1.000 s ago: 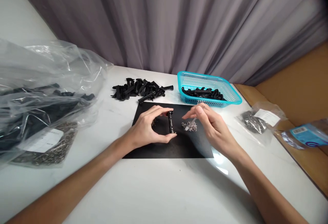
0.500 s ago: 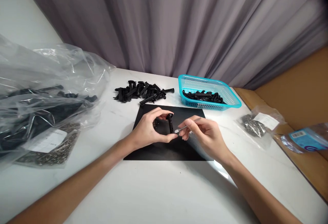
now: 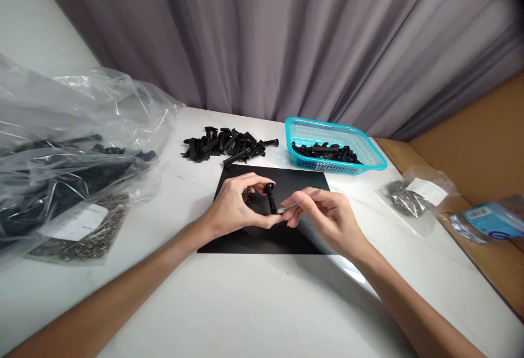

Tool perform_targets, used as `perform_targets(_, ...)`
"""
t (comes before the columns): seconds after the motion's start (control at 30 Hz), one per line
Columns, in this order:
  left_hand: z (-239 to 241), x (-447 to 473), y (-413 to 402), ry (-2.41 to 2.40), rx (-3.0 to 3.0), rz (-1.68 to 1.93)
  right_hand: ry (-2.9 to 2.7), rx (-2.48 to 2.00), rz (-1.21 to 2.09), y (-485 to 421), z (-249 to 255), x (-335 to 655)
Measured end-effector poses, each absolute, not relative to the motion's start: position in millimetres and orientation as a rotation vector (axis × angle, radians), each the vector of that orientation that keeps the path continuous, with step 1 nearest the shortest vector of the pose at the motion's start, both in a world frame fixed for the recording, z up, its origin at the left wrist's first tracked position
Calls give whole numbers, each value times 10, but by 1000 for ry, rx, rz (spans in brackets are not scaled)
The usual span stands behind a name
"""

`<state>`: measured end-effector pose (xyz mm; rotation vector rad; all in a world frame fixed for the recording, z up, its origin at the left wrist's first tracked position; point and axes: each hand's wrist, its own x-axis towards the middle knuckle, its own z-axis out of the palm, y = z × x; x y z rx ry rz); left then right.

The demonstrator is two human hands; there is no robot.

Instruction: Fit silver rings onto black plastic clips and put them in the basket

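Observation:
My left hand is closed round a slim black plastic part, held nearly upright between thumb and fingers above a black mat. In my right hand is a thin metal tool that looks like tweezers, pinched between thumb and fingers. Its tip is at the lower end of the black part; whether anything sits at the tip is too small to tell. Behind my left fingers lies a little heap of small metal pieces on the mat, partly hidden.
A pile of black plastic parts lies behind the mat. To its right stands a blue basket holding similar parts. Large clear bags and a bag of metal pieces are at left. Another small bag lies right, near a cardboard box.
My right hand and the tool have shifted slightly left, the tip closer to the lower end of the black part. That part is tilted a bit more.

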<state>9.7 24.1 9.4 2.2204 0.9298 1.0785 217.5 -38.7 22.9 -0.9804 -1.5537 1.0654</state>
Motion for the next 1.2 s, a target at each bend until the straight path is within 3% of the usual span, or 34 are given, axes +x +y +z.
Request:
perform_targets(0.4, 116, 114, 230, 908, 2245, 1091, -1550, -996, 1125, -398, 271, 2191)
perform_targets(0.63, 161, 78, 268, 889, 2221, 1092, -1450, -1097, 662, -266, 262, 2339)
perform_targets(0.93, 76, 59, 211, 1043, 2444, 1044, -1740, -1295, 750, -358, 9, 1975)
perform_targets(1.07, 36, 47, 223, 1033, 2510, 995, -1778, -1332, 481, -293, -32, 2052)
perform_targets(1.2, 5, -81, 423, 1214, 2566, 1081, -1779, -1377, -2, -11, 21, 2383)
